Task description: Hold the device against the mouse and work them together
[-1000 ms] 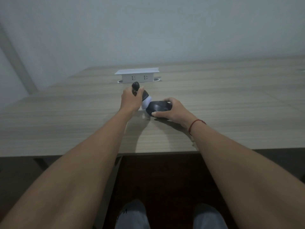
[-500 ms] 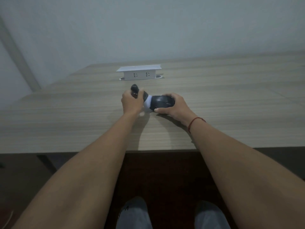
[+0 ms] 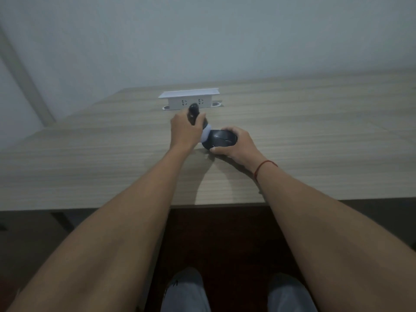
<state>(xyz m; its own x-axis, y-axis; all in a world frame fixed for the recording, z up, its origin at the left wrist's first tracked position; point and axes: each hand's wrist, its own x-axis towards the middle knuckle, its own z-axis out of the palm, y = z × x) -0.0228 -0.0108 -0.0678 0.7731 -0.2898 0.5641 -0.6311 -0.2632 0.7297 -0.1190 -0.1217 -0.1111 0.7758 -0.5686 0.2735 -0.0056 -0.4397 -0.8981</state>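
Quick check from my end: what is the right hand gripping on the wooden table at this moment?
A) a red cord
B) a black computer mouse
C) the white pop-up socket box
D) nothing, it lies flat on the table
B: the right hand curls round the black computer mouse, thumb on its near side, while the white pop-up socket box stands untouched farther back on the wooden table.

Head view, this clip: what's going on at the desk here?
A person works at a wooden table with both bare hands. The left hand grips a dark handled tool whose pale end meets a black computer mouse. The right hand holds that mouse, tipped up off the tabletop. Behind them a white pop-up socket box stands open on the table. What the tool is exactly cannot be told.
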